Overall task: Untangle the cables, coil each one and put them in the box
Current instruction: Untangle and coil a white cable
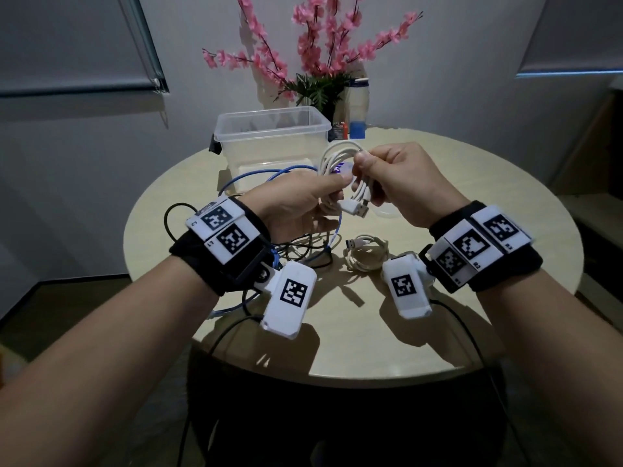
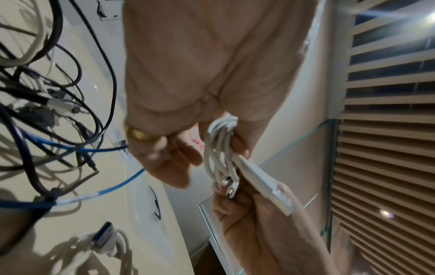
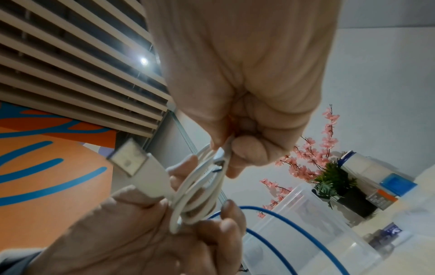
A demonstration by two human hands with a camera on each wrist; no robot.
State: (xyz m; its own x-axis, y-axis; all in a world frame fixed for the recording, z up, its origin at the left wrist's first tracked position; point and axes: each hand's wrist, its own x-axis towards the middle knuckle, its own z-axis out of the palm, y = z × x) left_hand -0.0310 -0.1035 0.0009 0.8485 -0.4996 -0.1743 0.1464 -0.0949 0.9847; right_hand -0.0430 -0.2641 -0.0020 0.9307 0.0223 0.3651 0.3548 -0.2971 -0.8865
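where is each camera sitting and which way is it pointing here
Head view: worn on the head, looks forward and down at the round table and clear box; both forearms and hands show.
Left wrist view: looks along the left hand at its grip on the white cable; the right hand shows below.
Right wrist view: looks along the right hand, tilted up toward the slatted ceiling.
All three share the white cable.

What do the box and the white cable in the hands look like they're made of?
The box looks like clear, slightly frosted plastic: the table and the blue cable show through its walls. The white cable seems to have a smooth, matte, rubbery plastic jacket that bends into tight loops; its plug ends in a dull metal shell.
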